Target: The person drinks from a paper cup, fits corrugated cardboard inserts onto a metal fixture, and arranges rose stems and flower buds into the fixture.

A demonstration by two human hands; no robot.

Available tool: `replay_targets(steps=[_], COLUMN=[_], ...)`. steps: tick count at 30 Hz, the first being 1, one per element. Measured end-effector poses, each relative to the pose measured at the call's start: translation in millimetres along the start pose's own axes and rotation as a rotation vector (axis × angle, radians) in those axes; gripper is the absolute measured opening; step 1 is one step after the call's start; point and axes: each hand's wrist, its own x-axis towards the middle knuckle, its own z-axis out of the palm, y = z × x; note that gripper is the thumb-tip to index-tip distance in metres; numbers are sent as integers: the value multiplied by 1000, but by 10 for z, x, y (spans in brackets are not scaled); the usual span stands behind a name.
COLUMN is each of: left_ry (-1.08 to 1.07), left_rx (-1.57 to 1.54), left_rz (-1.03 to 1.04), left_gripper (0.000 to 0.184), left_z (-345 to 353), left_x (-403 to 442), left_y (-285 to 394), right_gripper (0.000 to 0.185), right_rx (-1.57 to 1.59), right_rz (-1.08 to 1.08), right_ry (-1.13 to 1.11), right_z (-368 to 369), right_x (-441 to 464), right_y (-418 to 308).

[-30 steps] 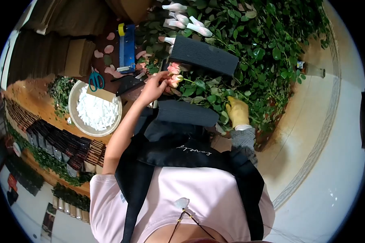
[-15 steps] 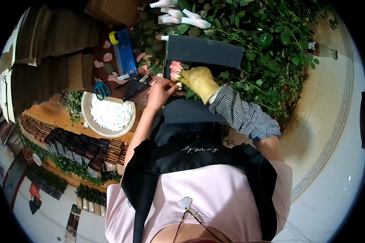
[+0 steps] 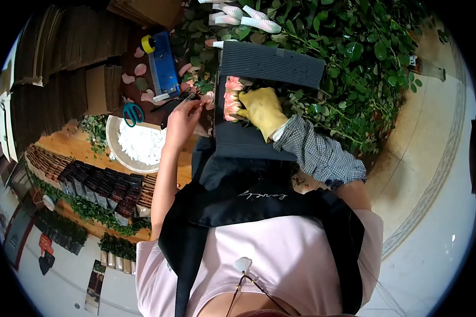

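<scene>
Head camera shows pink roses (image 3: pixel 231 99) lined up between the flaps of a black corrugated sheet (image 3: pixel 269 66), the yellow-gloved right hand (image 3: pixel 263 110) curled against them; whether it grips them, I cannot tell. The bare left hand (image 3: pixel 181 124) bunches its fingers beside a pink petal (image 3: pixel 208 100), any hold unclear.

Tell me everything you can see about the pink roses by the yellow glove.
The pink roses look fresh, with layered petals, paler in places, and some green at their bases. The heads are packed in a short row, lying sideways and pointing left, between the flaps of a dark ridged wrap. The gloved right hand reaches right behind the heads and hides most of the stems, so its exact grip is unclear. The bare left hand is apart from them.
</scene>
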Motion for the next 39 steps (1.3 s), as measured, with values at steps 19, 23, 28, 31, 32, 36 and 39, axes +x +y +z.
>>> replay_targets(steps=[19, 23, 28, 31, 32, 36, 39], left_ry=[-1, 25, 107, 43, -26, -135, -99], left_rx=[-32, -4, 110, 217, 202, 392, 409], left_rz=[157, 159, 193, 563, 631, 792, 809], left_gripper=[18, 16, 15, 20, 23, 23, 24], left_z=[347, 294, 295, 279, 330, 418, 429], left_x=[137, 147, 164, 283, 316, 328, 301], left_y=[55, 101, 143, 324, 338, 243, 225], right_gripper=[41, 51, 67, 59, 57, 52, 35], right_rx=[-151, -237, -276, -266, -283, -194, 229], right_rz=[-176, -147, -82, -102, -121, -111, -9], right_ry=[-24, -77, -110, -66, -34, -145, 190], right_z=[101, 149, 155, 145, 113, -35, -98], right_x=[-28, 12, 112, 72, 50, -51, -264], right_y=[78, 1, -33, -29, -32, 71, 179])
